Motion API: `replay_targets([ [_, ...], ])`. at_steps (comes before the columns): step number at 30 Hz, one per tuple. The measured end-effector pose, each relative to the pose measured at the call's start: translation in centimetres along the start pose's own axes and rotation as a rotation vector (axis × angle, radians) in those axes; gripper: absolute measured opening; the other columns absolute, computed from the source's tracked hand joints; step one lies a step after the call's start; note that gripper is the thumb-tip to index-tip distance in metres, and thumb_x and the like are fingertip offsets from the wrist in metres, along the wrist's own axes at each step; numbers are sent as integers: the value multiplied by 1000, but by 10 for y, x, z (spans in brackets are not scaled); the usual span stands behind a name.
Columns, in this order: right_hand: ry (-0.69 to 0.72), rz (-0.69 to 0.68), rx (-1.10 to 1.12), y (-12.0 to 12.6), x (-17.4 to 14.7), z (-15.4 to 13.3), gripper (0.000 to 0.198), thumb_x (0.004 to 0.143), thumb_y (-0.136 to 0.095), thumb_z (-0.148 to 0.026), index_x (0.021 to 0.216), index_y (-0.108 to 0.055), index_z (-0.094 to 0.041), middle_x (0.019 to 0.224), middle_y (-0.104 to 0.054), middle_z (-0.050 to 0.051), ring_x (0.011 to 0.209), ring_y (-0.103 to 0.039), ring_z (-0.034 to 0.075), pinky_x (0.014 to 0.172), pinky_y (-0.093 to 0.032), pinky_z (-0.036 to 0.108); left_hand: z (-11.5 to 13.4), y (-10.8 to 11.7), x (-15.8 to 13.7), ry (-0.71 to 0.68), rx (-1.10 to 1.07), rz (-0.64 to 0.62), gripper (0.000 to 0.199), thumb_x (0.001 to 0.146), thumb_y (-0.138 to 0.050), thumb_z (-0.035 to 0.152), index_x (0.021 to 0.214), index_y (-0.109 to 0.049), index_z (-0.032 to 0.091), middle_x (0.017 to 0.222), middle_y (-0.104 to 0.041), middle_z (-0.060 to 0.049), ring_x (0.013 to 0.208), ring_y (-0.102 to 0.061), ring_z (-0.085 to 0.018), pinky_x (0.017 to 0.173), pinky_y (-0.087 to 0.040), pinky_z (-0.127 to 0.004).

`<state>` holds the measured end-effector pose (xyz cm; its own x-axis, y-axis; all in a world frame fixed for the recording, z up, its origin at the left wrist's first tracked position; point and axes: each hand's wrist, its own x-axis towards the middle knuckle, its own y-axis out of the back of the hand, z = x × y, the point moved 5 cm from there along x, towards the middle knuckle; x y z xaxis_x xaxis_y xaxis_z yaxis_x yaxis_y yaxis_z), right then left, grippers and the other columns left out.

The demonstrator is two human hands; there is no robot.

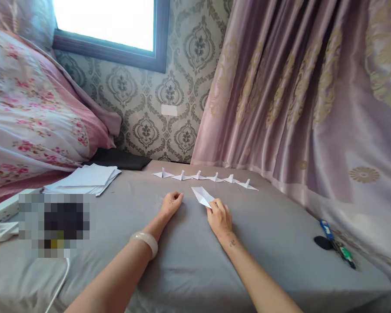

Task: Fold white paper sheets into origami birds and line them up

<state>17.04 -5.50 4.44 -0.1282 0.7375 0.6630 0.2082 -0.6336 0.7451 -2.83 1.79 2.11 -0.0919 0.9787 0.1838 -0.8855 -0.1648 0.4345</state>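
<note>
My right hand [220,218] pinches one corner of a folded piece of white paper [202,195]. The paper is creased into a pointed, diamond-like shape and tilts up toward the left. My left hand [172,203] rests on the grey cloth a short way left of the paper, its fingers curled in, and nothing shows in them. Beyond both hands, several white paper cranes [198,175] stand wing to wing in a row.
A stack of white paper sheets [84,179] lies back left, before a dark flat item [120,159]. At the left edge are a white power strip [6,208], a cable [59,284] and a blurred-out patch. Small items, one a blue packet [326,229], lie right beside the curtain [280,87].
</note>
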Motion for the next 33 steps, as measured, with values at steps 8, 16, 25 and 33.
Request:
replay_targets([
  [8,80,36,-19,10,7,-8,18,86,-51,-9,82,-65,-20,78,-62,5,80,-57,19,73,-34,32,18,-6,-10,13,-373,-154,52,71,-68,53,104,-67,12,106,-70,-15,100,-64,-28,83,-51,-34],
  [16,118,60,21,17,24,-14,25,90,-45,-7,88,-66,-21,75,-60,3,76,-56,17,74,-34,32,54,-41,11,68,-672,-291,58,70,-70,56,107,-66,12,105,-70,-14,97,-66,-25,85,-53,-34],
  [25,126,37,131,15,61,-15,17,87,-54,-10,93,-66,-20,77,-62,2,76,-58,18,73,-37,33,75,-54,51,125,-788,-206,46,63,-77,50,85,-72,11,71,-69,-5,65,-62,-14,71,-52,-27],
  [33,34,285,313,73,136,20,17,91,-55,-26,104,-65,-21,104,-69,5,99,-59,21,88,-41,36,107,-26,77,17,-784,-215,40,64,-78,46,88,-76,14,79,-72,-5,72,-62,-14,73,-51,-25],
])
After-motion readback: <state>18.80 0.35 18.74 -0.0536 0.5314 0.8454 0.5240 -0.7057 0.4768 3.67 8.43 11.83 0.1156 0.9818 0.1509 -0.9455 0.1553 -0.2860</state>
